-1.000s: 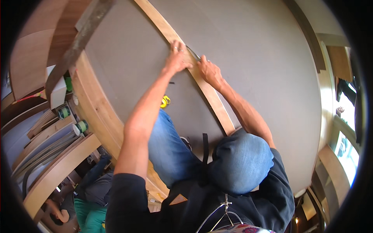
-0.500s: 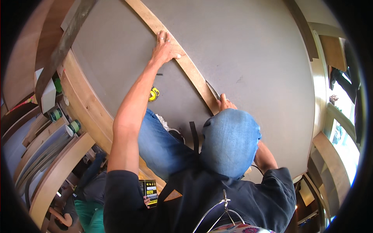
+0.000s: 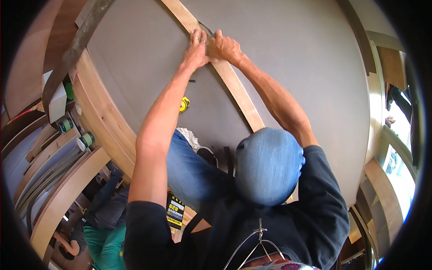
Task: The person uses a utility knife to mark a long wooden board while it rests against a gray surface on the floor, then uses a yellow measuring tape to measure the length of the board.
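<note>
A long pale wooden strip (image 3: 238, 92) lies slantwise across a large grey sheet (image 3: 297, 72). My left hand (image 3: 195, 54) presses down on the strip near its far part, fingers stretched out over the wood. Close beside it, my right hand (image 3: 227, 48) is closed round a slim dark-bladed knife (image 3: 206, 29). The blade points far and left, along the strip's right edge; its tip is at or close to that edge. Most of the knife's handle is hidden in my fist. My bent knee (image 3: 269, 166) covers the strip's near end.
A yellow tape measure (image 3: 185, 104) lies left of the strip. A dark narrow strip (image 3: 228, 160) sits by my shoe. Wooden boards (image 3: 105, 114) border the sheet at left, near green-and-white spools (image 3: 85, 141). A black-and-yellow container (image 3: 175, 210) and a person in green trousers (image 3: 104, 245) are at lower left.
My right hand has travelled far and left along the strip's edge with the knife, from beside my knee to beside my left hand. The left hand stays pressed on the strip.
</note>
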A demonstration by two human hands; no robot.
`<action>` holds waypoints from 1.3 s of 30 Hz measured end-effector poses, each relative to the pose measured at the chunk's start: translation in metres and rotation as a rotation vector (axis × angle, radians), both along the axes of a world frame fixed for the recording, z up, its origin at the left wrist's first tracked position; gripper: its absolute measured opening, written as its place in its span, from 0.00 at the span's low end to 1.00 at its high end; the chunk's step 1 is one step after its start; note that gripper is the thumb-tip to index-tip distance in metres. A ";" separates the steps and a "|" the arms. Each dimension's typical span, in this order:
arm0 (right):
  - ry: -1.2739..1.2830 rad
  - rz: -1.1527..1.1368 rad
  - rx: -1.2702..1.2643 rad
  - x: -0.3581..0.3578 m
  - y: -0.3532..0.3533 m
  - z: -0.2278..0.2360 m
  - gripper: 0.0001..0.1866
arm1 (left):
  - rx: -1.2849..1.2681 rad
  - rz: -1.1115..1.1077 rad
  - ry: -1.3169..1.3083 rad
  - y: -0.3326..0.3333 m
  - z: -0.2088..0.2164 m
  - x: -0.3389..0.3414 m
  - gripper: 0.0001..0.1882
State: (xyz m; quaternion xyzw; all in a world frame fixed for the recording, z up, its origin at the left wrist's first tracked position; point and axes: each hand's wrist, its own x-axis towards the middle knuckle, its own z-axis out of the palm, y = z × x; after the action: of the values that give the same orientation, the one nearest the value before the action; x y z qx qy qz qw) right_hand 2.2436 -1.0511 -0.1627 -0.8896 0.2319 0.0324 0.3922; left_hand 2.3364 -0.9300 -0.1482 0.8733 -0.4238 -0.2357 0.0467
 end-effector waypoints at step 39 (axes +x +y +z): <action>0.167 -0.062 0.051 -0.173 0.036 0.008 0.15 | 0.018 0.027 0.001 0.017 0.001 0.003 0.66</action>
State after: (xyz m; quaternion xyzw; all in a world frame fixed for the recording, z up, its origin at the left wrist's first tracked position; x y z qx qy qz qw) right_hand 2.0709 -1.0155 -0.1545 -0.8658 0.2903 0.1004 0.3951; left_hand 2.3390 -0.9133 -0.1476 0.8792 -0.4097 -0.2394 0.0421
